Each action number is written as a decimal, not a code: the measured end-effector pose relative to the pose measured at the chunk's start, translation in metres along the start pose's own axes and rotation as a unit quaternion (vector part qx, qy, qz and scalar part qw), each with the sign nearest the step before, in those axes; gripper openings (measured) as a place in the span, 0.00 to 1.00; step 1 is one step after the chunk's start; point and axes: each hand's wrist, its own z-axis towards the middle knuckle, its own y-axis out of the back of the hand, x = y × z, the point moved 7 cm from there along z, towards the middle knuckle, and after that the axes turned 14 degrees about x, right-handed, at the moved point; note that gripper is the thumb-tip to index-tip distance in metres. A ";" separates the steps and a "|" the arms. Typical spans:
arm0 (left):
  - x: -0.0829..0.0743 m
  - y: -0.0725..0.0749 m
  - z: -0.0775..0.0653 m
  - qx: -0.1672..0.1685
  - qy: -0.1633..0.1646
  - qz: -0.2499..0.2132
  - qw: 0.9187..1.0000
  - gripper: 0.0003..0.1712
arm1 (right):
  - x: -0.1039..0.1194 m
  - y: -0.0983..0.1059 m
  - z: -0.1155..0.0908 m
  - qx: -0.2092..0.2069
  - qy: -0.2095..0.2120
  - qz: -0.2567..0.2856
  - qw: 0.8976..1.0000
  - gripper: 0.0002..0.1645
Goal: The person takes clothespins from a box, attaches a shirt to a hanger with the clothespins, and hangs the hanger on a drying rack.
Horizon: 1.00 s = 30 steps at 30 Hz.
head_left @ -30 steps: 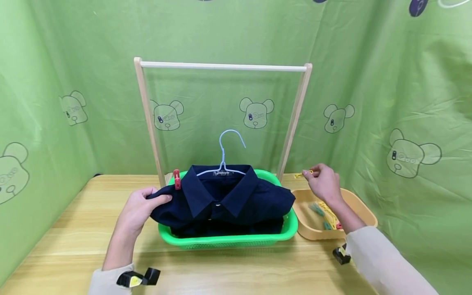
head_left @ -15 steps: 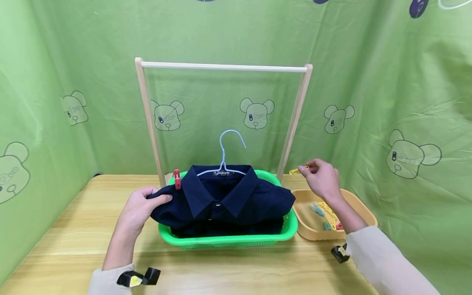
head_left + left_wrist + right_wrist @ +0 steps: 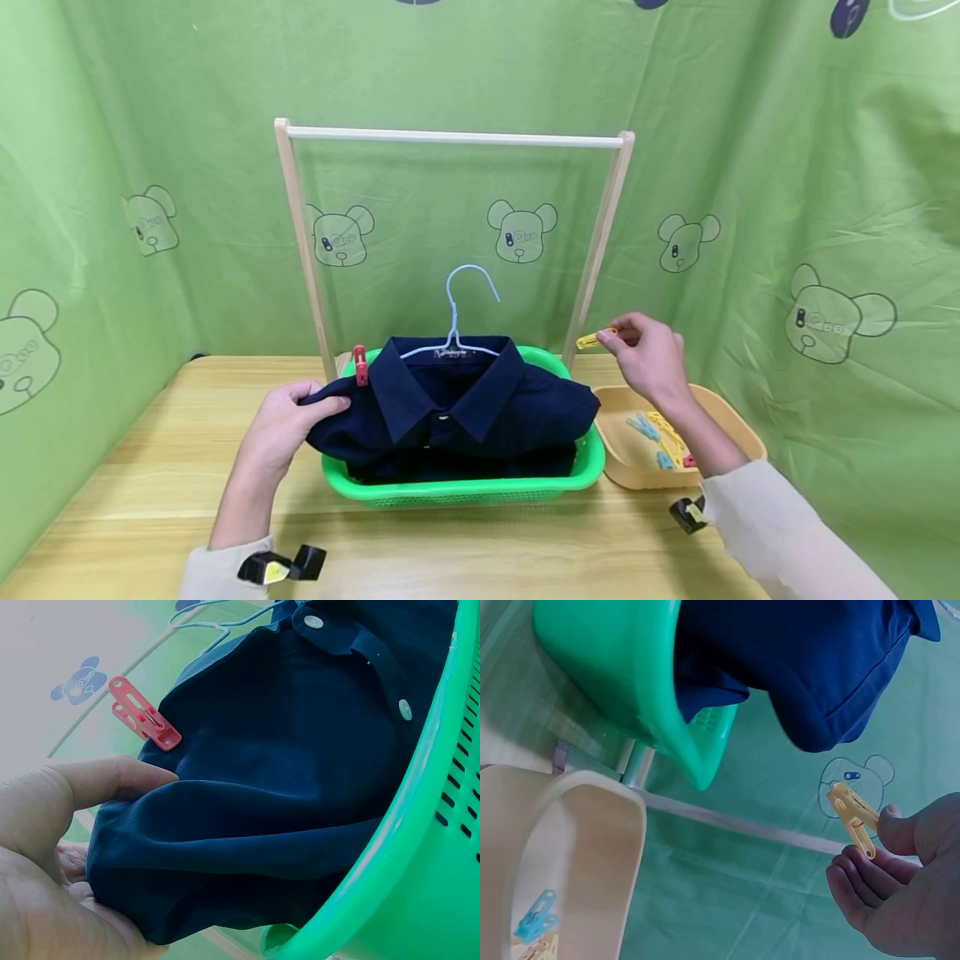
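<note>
A dark navy shirt (image 3: pixel 480 417) with a collar lies in a green basket (image 3: pixel 480 490), a pale blue wire hanger (image 3: pixel 453 321) set in its neck. My left hand (image 3: pixel 279 421) grips the shirt's shoulder on the left, thumb on top of the cloth. Just beyond the thumb, a red clothespin (image 3: pixel 146 714) is clipped to the shoulder's edge. Between thumb and fingers my right hand (image 3: pixel 648 354) pinches a yellow clothespin (image 3: pixel 851 817). It is held in the air to the right of the shirt, apart from the cloth.
An orange tray (image 3: pixel 622 471) with several yellow, blue and red clothespins stands right of the basket. Behind the basket rises a wooden rack with a white rail (image 3: pixel 450 136). Green printed curtains (image 3: pixel 112 100) enclose the wooden table (image 3: pixel 172 467).
My right hand has moved left and slightly up with the yellow clothespin, away from above the orange tray. The left hand keeps its hold on the shirt without moving.
</note>
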 end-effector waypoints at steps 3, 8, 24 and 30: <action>0.000 0.000 0.000 0.000 0.001 0.001 1.000 0.19 | 0.007 0.001 -0.001 -0.003 0.007 0.001 1.000 0.14; 0.001 0.000 0.000 0.000 0.002 0.002 1.000 0.19 | 0.020 0.002 -0.004 -0.010 0.025 0.004 1.000 0.12; 0.001 -0.001 0.000 0.000 0.000 0.003 1.000 0.18 | 0.057 0.002 -0.012 -0.018 0.075 0.006 0.997 0.08; 0.001 -0.001 0.000 0.001 -0.002 0.000 1.000 0.17 | 0.066 0.000 -0.015 -0.011 0.085 0.010 0.996 0.06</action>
